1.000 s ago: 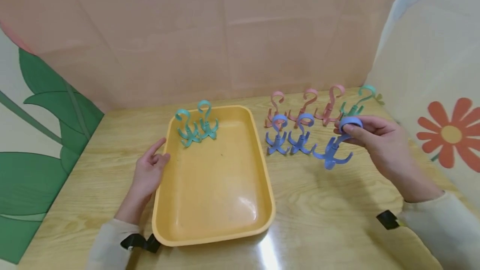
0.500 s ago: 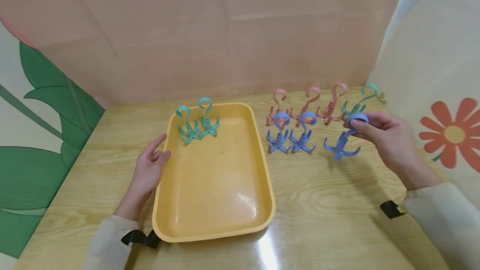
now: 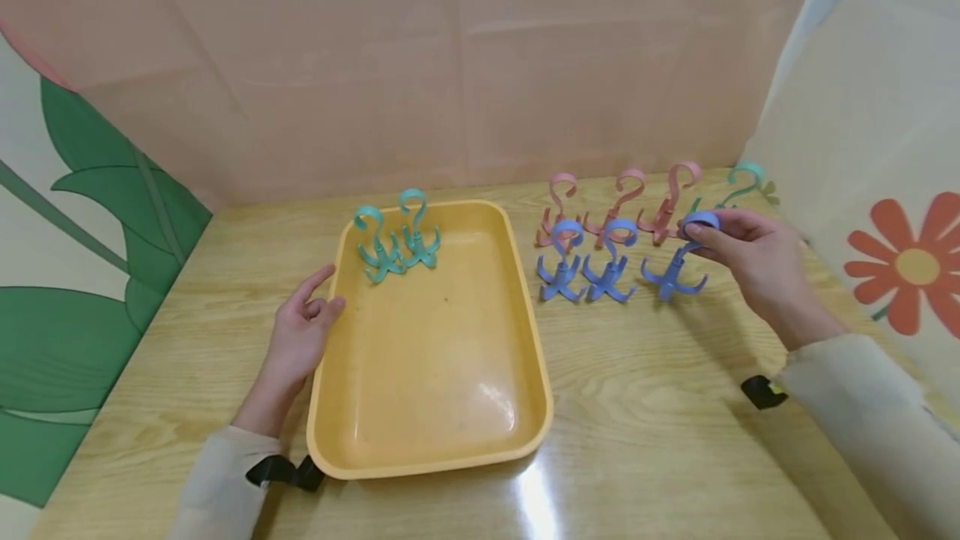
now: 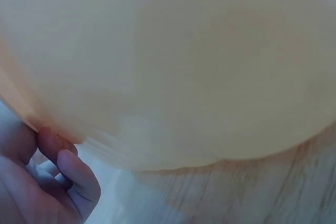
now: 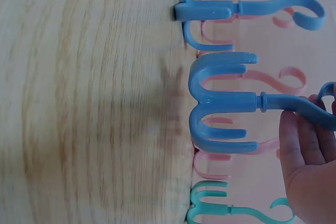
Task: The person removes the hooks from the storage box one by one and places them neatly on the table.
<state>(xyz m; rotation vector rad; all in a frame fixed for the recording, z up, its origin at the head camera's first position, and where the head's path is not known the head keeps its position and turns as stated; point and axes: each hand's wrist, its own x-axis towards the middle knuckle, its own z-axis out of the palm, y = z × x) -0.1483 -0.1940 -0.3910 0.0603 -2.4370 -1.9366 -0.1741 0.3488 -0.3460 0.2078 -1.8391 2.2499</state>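
Observation:
In the head view my left hand point(image 3: 298, 336) grips the left rim of a yellow plastic tray point(image 3: 542, 357), with curled fingers outside its wall in the left wrist view. My right hand point(image 3: 757, 261) pinches the curved top of a blue four-pronged hanging hook point(image 3: 670, 277), keeping it upright, prongs down. Whether its base touches the table cannot be told. To its left stand two other blue hooks point(image 3: 561, 277). Behind them is a row of pink hooks point(image 3: 663, 215) and one green hook point(image 3: 746, 177), partly hidden by my right hand.
Two green hooks point(image 3: 382, 257) stand in the tray's far left corner. Everything rests on a wooden table point(image 3: 637, 440). A pinkish cloth backdrop point(image 3: 450, 65) rises behind it, and a flower-patterned panel point(image 3: 915, 265) borders the right side.
My right hand first moves the blue hook away from me and a little right, then back left beside the other blue hooks. The left hand stays on the tray.

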